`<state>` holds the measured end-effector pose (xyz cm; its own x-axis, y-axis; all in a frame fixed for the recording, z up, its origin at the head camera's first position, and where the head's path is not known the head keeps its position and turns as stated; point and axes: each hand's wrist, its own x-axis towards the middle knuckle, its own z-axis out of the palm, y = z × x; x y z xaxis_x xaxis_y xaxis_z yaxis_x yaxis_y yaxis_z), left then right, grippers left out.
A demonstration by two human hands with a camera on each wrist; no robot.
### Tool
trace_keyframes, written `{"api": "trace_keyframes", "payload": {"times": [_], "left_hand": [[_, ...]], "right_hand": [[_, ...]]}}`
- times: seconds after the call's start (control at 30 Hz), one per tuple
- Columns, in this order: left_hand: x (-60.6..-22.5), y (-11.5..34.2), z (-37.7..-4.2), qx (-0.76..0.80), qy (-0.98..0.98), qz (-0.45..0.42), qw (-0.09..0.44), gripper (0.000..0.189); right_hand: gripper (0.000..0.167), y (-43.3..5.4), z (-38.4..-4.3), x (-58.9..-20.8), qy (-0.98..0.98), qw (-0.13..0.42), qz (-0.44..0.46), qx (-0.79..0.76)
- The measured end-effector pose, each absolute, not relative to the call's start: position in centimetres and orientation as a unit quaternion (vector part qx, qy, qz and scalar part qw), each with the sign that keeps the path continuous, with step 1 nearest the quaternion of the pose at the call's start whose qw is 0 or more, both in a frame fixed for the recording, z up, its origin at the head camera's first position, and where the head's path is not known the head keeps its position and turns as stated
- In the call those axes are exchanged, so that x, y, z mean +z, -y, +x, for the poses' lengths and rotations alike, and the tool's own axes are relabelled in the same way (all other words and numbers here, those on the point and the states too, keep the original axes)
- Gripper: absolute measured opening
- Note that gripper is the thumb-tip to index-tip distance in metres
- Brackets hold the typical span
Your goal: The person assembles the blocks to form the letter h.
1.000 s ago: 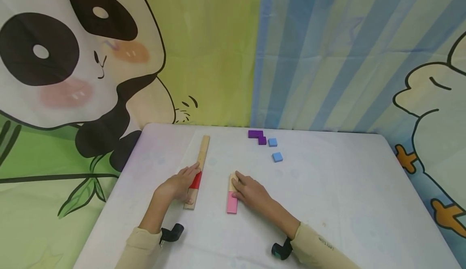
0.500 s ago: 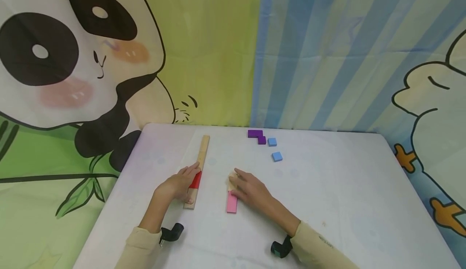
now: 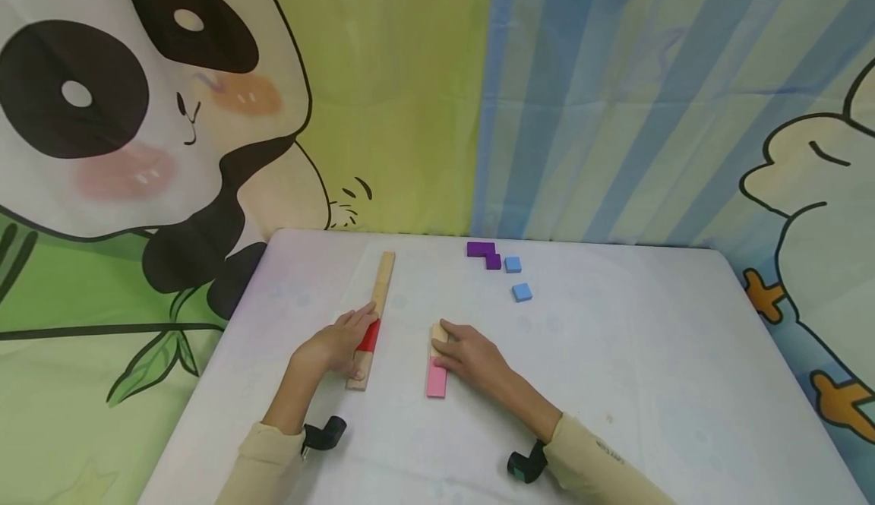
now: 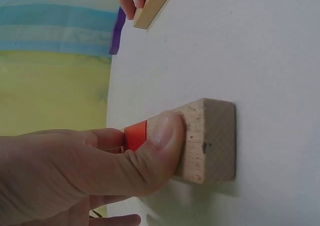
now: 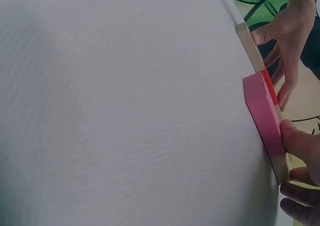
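A long row of wooden blocks (image 3: 384,269), natural wood with a red piece (image 3: 369,336) in it, lies lengthwise on the table. My left hand (image 3: 335,345) rests along its left side. In the left wrist view the thumb (image 4: 165,131) presses the near wood end, and a fingertip touches the red piece. To the right lies a shorter row: a pink block (image 3: 436,380) nearer me, a plain wooden block (image 3: 439,332) beyond. My right hand (image 3: 472,357) holds this row from the right, with thumb by the pink block and fingers at the wooden one's far end.
Purple blocks (image 3: 481,250) and two light blue blocks (image 3: 522,292) lie near the back of the white table (image 3: 649,368). A printed cloth (image 3: 383,95) hangs behind the table. Black wrist cameras (image 3: 324,434) stick out from both sleeves.
The right hand's fingers shift slightly over the wooden block's far end. The left hand and both rows stay in place.
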<state>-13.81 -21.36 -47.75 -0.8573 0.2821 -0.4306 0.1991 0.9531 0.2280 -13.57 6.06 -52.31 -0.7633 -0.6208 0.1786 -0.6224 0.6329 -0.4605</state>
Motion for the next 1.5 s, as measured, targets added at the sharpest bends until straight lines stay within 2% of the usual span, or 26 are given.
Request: {"api": "trace_keyframes", "payload": {"times": [0.23, 0.4, 0.67, 1.07, 1.27, 1.5], "left_hand": [[-47.6, 21.4, -13.7, 0.096, -0.958, 0.125, 0.24, 0.106], [-47.8, 21.5, -13.6, 0.095, -0.958, 0.127, 0.238, 0.106], [-47.8, 21.4, -13.6, 0.092, -0.96, 0.12, 0.235, 0.104], [-47.7, 21.3, -13.7, 0.094, -0.96, 0.118, 0.235, 0.103], [-47.9, 21.2, -13.7, 0.094, -0.959, 0.117, 0.238, 0.104], [-47.8, 21.3, -13.8, 0.089, -0.96, 0.111, 0.24, 0.106]], "right_hand": [[0.039, -6.0, -13.5, -52.1, 0.904, 0.028, 0.36, 0.229], [0.038, -6.4, -14.6, -51.1, 0.905, 0.026, 0.351, 0.237], [0.036, -7.8, -19.5, -49.5, 0.927, 0.022, 0.315, 0.201], [0.042, -9.6, -28.3, -48.7, 0.966, -0.044, 0.203, 0.155], [0.037, -9.1, -30.4, -49.6, 0.974, -0.027, 0.17, 0.148], [0.031, -8.4, -31.5, -50.3, 0.975, -0.032, 0.143, 0.169]]}}
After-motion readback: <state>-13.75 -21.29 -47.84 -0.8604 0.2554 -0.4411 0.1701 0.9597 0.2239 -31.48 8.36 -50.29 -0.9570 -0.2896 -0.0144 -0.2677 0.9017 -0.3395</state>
